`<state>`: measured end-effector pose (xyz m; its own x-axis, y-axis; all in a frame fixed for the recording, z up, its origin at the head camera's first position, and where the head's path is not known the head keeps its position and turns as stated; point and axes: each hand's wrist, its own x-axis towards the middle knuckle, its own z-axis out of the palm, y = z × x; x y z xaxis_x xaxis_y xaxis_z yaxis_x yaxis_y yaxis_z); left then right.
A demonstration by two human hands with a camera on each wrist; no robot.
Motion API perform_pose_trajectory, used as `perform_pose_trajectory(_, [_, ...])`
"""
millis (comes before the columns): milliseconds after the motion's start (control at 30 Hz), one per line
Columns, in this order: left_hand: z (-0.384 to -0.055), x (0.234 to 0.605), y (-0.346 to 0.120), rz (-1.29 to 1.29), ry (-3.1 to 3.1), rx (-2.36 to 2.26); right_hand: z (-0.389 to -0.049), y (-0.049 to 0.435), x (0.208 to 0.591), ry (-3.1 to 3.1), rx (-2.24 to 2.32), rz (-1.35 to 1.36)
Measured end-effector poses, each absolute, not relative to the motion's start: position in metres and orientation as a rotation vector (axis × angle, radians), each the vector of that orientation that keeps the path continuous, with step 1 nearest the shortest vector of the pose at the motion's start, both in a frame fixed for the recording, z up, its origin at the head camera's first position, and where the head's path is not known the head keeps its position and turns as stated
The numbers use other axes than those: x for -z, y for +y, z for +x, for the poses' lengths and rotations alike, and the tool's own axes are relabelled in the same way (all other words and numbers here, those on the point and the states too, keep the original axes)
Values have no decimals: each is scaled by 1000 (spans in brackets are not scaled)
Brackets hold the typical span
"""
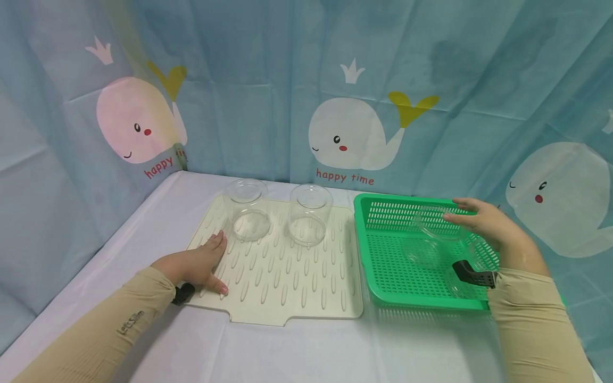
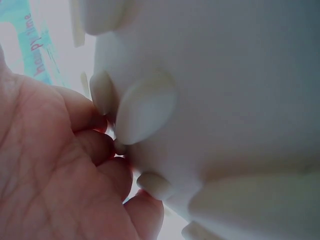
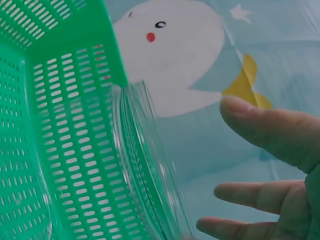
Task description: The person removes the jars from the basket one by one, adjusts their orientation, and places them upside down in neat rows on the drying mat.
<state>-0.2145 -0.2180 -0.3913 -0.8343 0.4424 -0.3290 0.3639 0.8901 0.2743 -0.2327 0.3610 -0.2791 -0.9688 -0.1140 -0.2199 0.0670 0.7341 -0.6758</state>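
My left hand [image 1: 198, 264] rests on the left side of a cream draining mat [image 1: 299, 298] with raised oval ribs, fingers stretched out and thumb spread toward the front. In the left wrist view, fingertips [image 2: 142, 217] touch the mat's underside or ribs close up. Two clear cylindrical containers, a left one [image 1: 249, 226] and a right one [image 1: 307, 229], stand on the mat's back half. Over the right part of a green slotted basket [image 1: 378, 298], my right hand [image 1: 488, 223] has its thumb and fingers spread apart. Below it lie clear containers [image 3: 150, 165] in the basket.
A white cloth [image 1: 330, 351] covers the table. Behind it hangs a blue curtain [image 1: 249, 117] printed with whales, close to the back of the mat and basket. The basket's raised wall stands just right of the mat.
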Motion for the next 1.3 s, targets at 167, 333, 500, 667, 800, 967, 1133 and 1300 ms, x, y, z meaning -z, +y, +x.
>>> perform_pose_trajectory(167, [-214,391,-218,594,2670,-285,-233,357,281,2657,1009,-132])
perform_pose_trajectory(333, [-214,392,-218,596,2673,-288,-231,351,281,2631,975,-271])
perform_pose_trajectory(500, [-214,392,-218,596,2668,-298,-233,338,283,2615,918,-364])
perform_pose_trajectory(667, [-215,393,-218,591,2671,-291,-237,328,285,2609,857,-381])
perform_pose_trajectory(800, [-215,395,-218,586,2674,-281,-239,319,287,2605,848,-402])
perform_pose_trajectory(967, [-215,395,-219,585,2673,-280,-243,311,290,2594,869,-436])
perform_pose_trajectory(1133, [-216,396,-219,593,2678,-280,-247,309,295,2592,891,-444])
perform_pose_trajectory(1300, [-216,396,-220,591,2680,-269,-252,307,299,2574,955,-463])
